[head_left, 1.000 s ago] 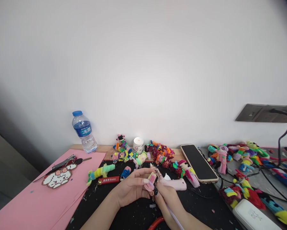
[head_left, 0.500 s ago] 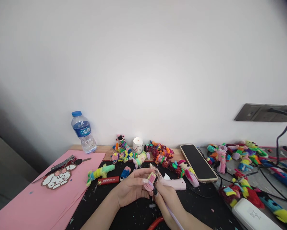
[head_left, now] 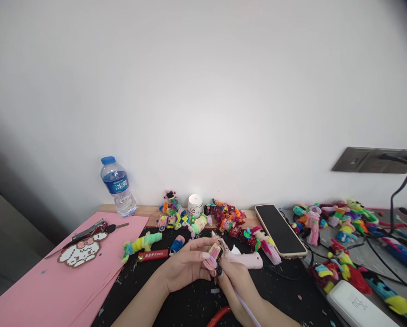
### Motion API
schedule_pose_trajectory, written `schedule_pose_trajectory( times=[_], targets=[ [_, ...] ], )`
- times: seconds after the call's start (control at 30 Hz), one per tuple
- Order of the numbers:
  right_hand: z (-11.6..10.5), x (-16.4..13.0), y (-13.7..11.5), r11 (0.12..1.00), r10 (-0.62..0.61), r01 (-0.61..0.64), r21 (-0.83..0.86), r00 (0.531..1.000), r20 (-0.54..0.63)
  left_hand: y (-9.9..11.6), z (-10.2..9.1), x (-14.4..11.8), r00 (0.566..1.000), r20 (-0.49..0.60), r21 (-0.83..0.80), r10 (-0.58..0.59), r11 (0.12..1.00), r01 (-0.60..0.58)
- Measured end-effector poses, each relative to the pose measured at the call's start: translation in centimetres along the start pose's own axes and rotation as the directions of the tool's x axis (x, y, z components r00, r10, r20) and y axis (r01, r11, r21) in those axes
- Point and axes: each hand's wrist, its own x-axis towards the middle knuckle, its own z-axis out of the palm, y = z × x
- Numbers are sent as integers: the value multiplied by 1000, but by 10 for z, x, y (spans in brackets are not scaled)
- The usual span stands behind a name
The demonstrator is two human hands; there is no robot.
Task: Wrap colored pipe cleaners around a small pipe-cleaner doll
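Between thumb and fingers, my left hand (head_left: 184, 268) grips a small pink and yellow pipe-cleaner figure (head_left: 211, 260), in the head view's lower middle. My right hand (head_left: 240, 284) is closed against its right side, the dark-nailed thumb at the lower edge. A lilac pipe cleaner (head_left: 247, 309) runs from the right hand's grasp down toward the bottom edge. Just behind that hand lies a pale pink tool that looks like a glue gun (head_left: 251, 260), its front partly hidden. The red loop of a handle (head_left: 219, 314) shows below, on the black mat (head_left: 176, 304).
Several pipe-cleaner figures (head_left: 228, 215) line the back around a paper cup (head_left: 195, 205). A phone (head_left: 281, 231) and a white power bank (head_left: 356, 305) are at right, with cables and more figures. Pink sheets (head_left: 29, 290) and a water bottle (head_left: 118, 186) stand left.
The pink and yellow figure has turned slightly in my fingers. Both hands stay together in nearly the same place; the whole view has shifted a little.
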Motion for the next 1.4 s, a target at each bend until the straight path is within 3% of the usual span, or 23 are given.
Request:
schedule_pose_trajectory(
  times=[1.4],
  targets=[
    [3, -3, 3, 1000, 24, -24, -11, 1000, 8, -1, -1, 1, 1000, -16, 0, 15, 1000, -15]
  ],
)
